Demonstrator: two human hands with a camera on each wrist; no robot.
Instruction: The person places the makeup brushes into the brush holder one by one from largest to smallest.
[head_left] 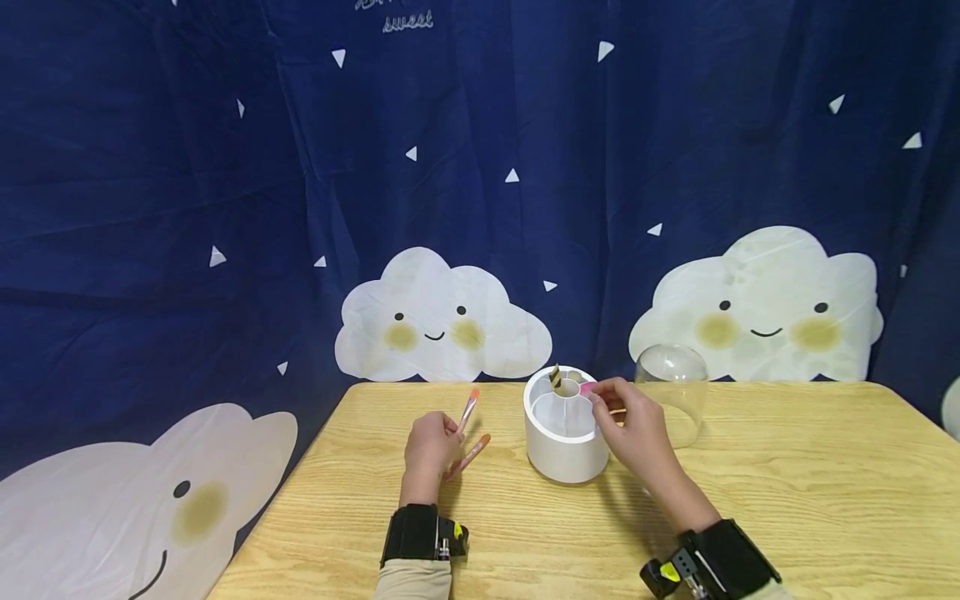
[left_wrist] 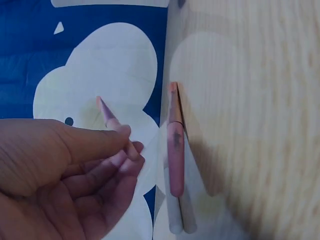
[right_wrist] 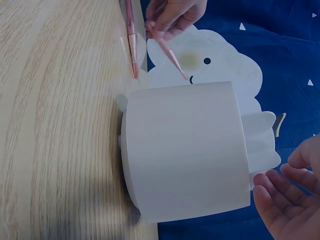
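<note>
My left hand pinches a makeup brush with a pink handle and orange bristles between thumb and fingers. Below that hand, a second pink makeup brush lies on the wooden table. A round white organizer with divided compartments stands upright to the right of the brushes. At its right rim is my right hand, thumb and forefinger pinching a small pink piece. The right wrist view hides that piece behind the fingers. A dark and gold striped item sticks up from a rear compartment.
A clear dome-shaped cover stands behind and right of my right hand. The table meets a dark blue curtain with white clouds and triangles along its back edge.
</note>
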